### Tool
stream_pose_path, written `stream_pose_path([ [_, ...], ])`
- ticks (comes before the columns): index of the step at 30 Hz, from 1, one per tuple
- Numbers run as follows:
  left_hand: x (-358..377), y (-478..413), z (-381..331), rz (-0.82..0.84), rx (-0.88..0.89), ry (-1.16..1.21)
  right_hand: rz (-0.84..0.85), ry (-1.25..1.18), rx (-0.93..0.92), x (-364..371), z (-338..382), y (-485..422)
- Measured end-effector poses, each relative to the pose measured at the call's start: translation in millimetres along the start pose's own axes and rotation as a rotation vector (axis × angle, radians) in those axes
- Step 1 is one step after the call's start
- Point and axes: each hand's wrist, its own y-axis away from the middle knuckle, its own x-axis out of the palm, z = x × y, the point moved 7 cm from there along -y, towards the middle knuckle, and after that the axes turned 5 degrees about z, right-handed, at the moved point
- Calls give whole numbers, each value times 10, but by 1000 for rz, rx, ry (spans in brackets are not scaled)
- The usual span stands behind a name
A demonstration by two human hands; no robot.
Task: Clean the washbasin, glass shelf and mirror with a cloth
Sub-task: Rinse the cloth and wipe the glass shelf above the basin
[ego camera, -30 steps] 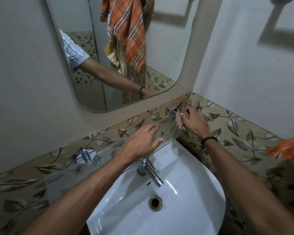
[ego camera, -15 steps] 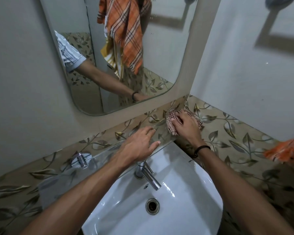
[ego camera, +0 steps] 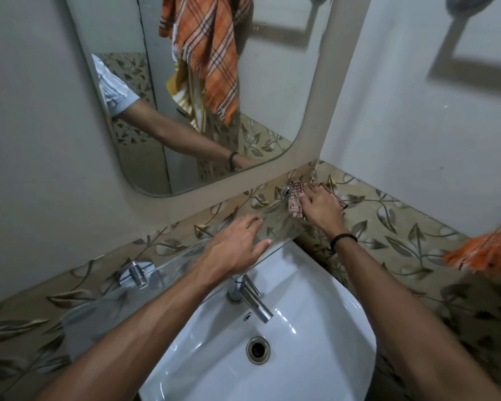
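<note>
Dim light; glare on washbasin point(ego camera: 307, 322); wide-angle edge bending; shelf possibly blurred.

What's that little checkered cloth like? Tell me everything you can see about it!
The cloth is small, with red and cream checks, and it looks like thin woven fabric. It is crumpled, not flat. It sits at the right end of the glass shelf, in the corner where the two walls meet, right against a shiny metal bracket. The right hand holds it and presses it down. The hand covers its middle, so only its edges peek out on both sides.
</note>
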Motion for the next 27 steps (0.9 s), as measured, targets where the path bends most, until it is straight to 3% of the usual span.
stream_pose_path([
  [5,20,-18,12,-3,1,10,44,13,-180,61,-16,138],
  [9,24,-8,13,9,-6,18,139,53,-100,-82,-237,-184],
  [14,-12,3,-2,-7,1,-5,-26,11,17,-5,43,15],
  [17,-16,5,-11,-1,0,-5,-100,12,-85,78,120,195],
  [19,-15,8,-16,1,6,-3,-58,18,-142,61,-12,104],
  [22,-16,16,-16,7,5,-6,26,7,-56,-28,-260,-108],
  [27,9,-13,6,12,-2,-9,-141,-49,116,94,3,120],
])
